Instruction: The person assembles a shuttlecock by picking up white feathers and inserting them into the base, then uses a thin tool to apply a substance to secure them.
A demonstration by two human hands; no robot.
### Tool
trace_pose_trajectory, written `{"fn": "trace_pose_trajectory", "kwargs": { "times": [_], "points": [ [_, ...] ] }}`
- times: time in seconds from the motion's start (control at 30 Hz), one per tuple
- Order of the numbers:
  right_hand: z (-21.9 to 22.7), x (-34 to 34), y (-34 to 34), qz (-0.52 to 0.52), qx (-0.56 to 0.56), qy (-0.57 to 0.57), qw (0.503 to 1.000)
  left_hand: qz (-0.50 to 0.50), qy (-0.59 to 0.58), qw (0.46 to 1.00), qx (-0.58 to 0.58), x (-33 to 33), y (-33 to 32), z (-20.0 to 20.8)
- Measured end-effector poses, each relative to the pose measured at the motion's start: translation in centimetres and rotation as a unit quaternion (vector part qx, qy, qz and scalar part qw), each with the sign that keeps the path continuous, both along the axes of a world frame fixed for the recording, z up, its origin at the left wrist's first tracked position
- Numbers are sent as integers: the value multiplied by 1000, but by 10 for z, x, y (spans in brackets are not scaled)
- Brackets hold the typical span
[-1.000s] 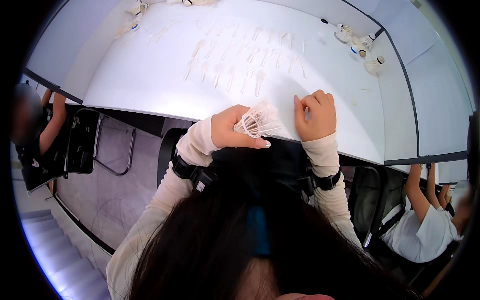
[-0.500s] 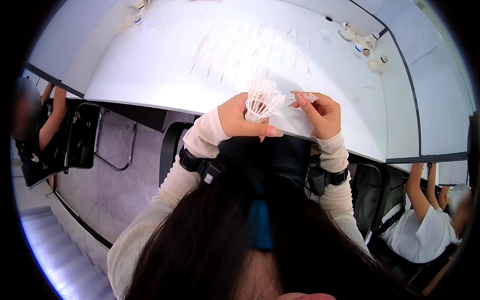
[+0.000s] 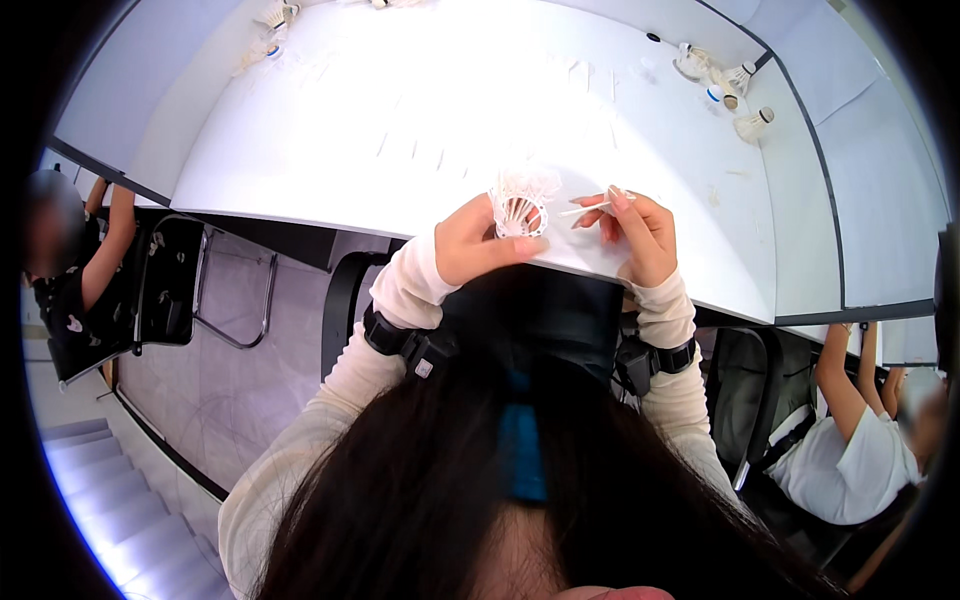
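Note:
My left hand (image 3: 468, 243) is closed around the feather skirt of a shuttlecock (image 3: 520, 208) just above the table's near edge. No cork shows on it; an open white ring and the bare quills face me, with the feather tips pointing away. To its right, my right hand (image 3: 652, 238) pinches a single white feather (image 3: 584, 209) between thumb and fingers. Its thin shaft points left at the shuttlecock, with a small space between them. Several loose feathers (image 3: 441, 158) lie on the table beyond my hands, mostly washed out by glare.
The white table (image 3: 300, 150) has low side panels. At its far right stand several shuttlecocks (image 3: 754, 126) and a small black piece (image 3: 653, 37). More shuttlecocks (image 3: 277, 15) lie at the far left. A person in black (image 3: 95, 240) sits left, another in white (image 3: 840, 460) right.
My left hand has tipped the shuttlecock, so its ring end now faces me more. My right hand has turned the feather, and more of its shaft shows. Glare on the table is stronger.

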State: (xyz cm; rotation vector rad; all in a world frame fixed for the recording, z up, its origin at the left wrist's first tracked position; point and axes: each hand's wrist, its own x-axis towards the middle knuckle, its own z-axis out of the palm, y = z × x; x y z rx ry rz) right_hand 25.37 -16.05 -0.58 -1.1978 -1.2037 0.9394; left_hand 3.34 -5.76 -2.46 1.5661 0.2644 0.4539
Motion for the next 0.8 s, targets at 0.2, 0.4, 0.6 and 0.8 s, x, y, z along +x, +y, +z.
{"fn": "trace_pose_trajectory", "kwargs": {
  "times": [0.2, 0.4, 0.6, 0.8],
  "points": [
    [-8, 2, 0, -30, -6, 22, 999, -3, -5, 999, -37, -1, -3, 11],
    [-4, -2, -5, 43, 6, 45, 998, 5, -7, 1000, -1, 4, -9, 24],
    [-6, 0, -6, 51, 15, 30, 998, -4, -26, 1000, 1, 5, -8, 24],
    [-6, -2, -5, 33, 15, 4, 999, -15, 20, 999, -30, 5, -4, 20]
  ]
}}
